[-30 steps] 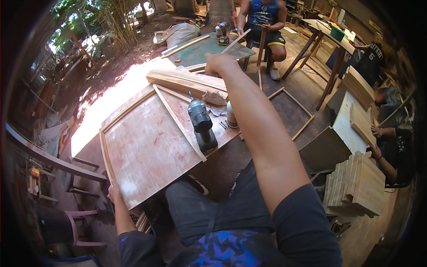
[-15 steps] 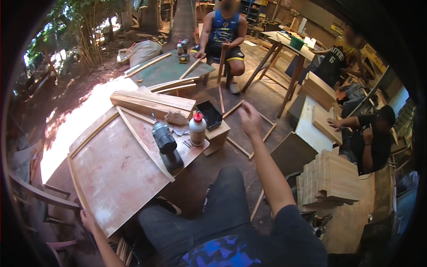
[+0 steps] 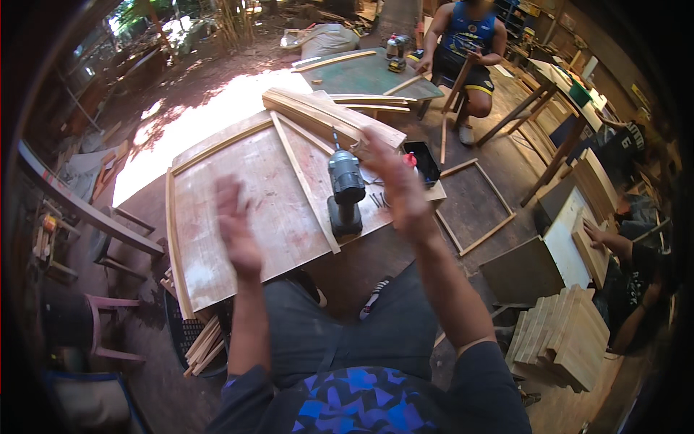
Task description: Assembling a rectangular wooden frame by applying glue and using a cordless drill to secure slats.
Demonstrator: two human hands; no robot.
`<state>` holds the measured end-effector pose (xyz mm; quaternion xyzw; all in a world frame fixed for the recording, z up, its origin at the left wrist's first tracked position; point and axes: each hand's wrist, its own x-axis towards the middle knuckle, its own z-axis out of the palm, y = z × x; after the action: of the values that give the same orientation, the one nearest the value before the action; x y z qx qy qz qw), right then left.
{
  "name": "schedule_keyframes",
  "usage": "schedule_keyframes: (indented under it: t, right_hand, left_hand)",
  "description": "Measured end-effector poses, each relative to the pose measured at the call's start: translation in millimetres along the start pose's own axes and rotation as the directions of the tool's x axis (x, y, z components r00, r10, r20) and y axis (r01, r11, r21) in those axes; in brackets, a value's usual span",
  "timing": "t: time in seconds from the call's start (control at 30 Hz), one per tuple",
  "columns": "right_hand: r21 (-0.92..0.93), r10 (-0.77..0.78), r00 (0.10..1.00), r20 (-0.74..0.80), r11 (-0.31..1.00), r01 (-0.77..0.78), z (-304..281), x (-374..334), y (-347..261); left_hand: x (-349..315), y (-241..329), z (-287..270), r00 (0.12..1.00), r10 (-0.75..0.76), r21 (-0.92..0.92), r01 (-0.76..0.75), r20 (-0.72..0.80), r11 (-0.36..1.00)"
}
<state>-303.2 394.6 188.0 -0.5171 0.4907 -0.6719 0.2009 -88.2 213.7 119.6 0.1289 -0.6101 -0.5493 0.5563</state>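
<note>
Both hands have risen, empty, flanking the cordless drill (image 3: 345, 189).

A pale plywood work panel with raised wooden edge strips (image 3: 238, 210) carries a grey cordless drill (image 3: 345, 189) standing at three o'clock, loose screws (image 3: 377, 199) beside it, and stacked timber battens (image 3: 329, 116) at one o'clock.
</note>
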Motion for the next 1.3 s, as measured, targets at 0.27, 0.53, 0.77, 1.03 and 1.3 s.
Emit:
schedule_keyframes:
  t: [0.27, 0.53, 0.77, 1.03, 1.3]
  right_hand:
    - [0.206, 0.261, 0.932, -0.251, 0.955, -0.212, -15, -4, 1]
    - [-0.558, 0.552, 0.706, -0.445, 0.446, -0.7, -82, -195, 99]
    - [-0.713, 0.367, 0.654, -0.662, -0.039, -0.7, -45, -274, 171]
    - [-0.852, 0.89, 0.433, 0.141, 0.332, -0.405, -91, -166, -22]
    - [-0.95, -0.795, 0.559, 0.238, -0.311, -0.038, -103, 81, -127]
  left_hand:
    - [36, -4, -76, 0.98, -0.109, 0.462, 0.02, 0.168, 0.887]
    - [-10, -86, -345, 0.853, -0.206, 0.878, 0.468, -0.479, -0.102]
    - [-26, -99, -364, 0.716, -0.371, 0.802, 0.569, -0.592, -0.181]
    - [-27, -94, -355, 0.755, -0.351, 0.833, 0.513, -0.553, -0.208]
    - [-22, -88, -350, 0.718, -0.384, 0.81, 0.553, -0.581, -0.194]
